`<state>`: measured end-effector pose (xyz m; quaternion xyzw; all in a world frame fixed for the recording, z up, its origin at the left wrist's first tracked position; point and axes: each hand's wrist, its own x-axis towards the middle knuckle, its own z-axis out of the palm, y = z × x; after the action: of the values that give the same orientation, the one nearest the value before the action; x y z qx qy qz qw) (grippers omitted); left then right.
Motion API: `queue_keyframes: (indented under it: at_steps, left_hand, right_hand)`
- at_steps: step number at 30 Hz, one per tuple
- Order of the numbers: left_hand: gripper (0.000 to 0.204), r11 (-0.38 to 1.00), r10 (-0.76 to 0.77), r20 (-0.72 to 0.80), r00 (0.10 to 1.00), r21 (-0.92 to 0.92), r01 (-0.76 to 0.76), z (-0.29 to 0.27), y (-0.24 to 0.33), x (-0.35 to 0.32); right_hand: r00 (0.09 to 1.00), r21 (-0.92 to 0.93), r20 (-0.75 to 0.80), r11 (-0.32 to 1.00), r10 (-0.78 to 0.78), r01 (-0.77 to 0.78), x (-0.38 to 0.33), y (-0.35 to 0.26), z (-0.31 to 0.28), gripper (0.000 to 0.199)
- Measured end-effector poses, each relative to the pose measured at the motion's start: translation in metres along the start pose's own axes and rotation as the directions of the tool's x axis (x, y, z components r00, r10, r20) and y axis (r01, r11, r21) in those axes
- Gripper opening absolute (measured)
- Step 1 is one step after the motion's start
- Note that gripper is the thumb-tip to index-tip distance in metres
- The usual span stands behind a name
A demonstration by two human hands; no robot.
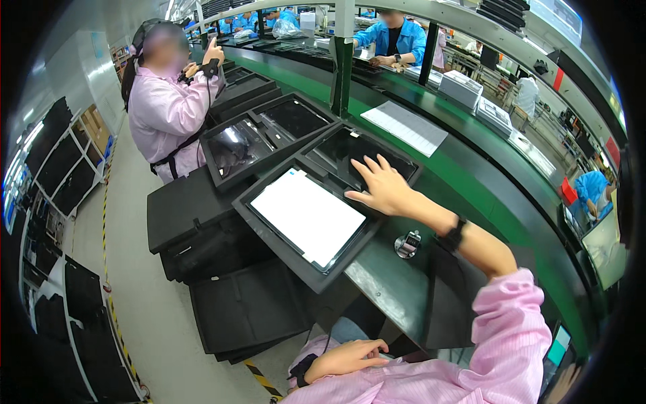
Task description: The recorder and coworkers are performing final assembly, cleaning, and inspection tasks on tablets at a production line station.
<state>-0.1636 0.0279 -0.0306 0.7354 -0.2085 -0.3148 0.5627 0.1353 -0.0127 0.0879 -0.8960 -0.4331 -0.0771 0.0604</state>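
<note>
My right hand (pixel 385 190) reaches over a black tray, its fingers spread above a dark glossy screen panel (pixel 330 153). Whether the fingertips touch the panel is hard to tell. A white-faced panel (pixel 308 219) with a dark border and small tabs lies in the near part of the same tray (pixel 311 279). Low in the view, my left hand (pixel 350 359) rests at my lap with its fingers stretched out, holding nothing. Each wrist wears a black band.
A silver tally counter (pixel 407 244) sits on the green bench (pixel 393 293) right of the tray. Further trays with panels (pixel 240 145) line the bench. Black trays (pixel 249 306) are stacked at left. Paper sheets (pixel 405 126) lie beyond. A co-worker in pink (pixel 165 101) stands at far left.
</note>
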Motion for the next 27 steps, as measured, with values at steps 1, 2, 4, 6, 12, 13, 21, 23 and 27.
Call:
queue_keyframes:
  at_steps: [1,2,4,6,12,13,21,23,27]
  left_hand:
    - [0.040,1.000,0.030,-0.034,0.999,-0.007,-0.030,0.003,-0.002,-0.003]
    - [0.040,0.998,0.053,-0.074,0.996,-0.017,-0.054,0.006,-0.005,-0.010]
    - [0.040,0.999,0.045,-0.085,0.995,-0.023,-0.047,0.006,-0.007,-0.020]
    - [0.039,0.998,0.027,-0.147,0.989,-0.049,-0.035,0.004,-0.010,-0.028]
    - [0.038,0.997,0.068,-0.174,0.982,-0.031,-0.075,-0.002,-0.011,-0.033]
    - [0.038,0.996,0.084,-0.203,0.976,0.002,-0.086,-0.003,-0.011,-0.035]
    - [0.038,0.997,0.073,-0.324,0.943,-0.004,-0.079,0.015,-0.008,-0.053]
    - [0.037,0.993,0.114,-0.319,0.941,0.042,-0.106,0.019,-0.012,-0.052]
    - [0.036,0.996,0.080,-0.294,0.952,0.061,-0.065,0.026,-0.010,-0.055]
  right_hand:
    - [0.994,-0.066,0.085,0.996,0.069,-0.064,0.018,0.003,0.019,0.092]
    - [0.983,-0.130,0.138,0.986,0.120,-0.102,0.031,0.000,0.033,0.094]
    - [0.956,-0.204,0.196,0.963,0.217,-0.177,0.047,-0.007,0.046,0.090]
    - [0.984,-0.199,0.087,0.971,0.155,-0.136,0.055,-0.025,0.055,0.078]
    - [0.998,-0.255,-0.041,0.965,0.047,-0.056,0.090,-0.017,0.065,0.058]
    - [0.950,0.016,0.172,0.964,0.260,-0.266,0.101,-0.028,0.061,0.070]
    - [0.984,-0.249,0.055,0.957,0.170,-0.152,0.105,-0.028,0.071,0.036]
    - [0.997,-0.306,-0.072,0.950,0.039,-0.060,0.093,-0.024,0.056,0.027]
    - [0.979,-0.313,-0.188,0.950,-0.075,0.013,0.076,0.001,0.014,0.013]
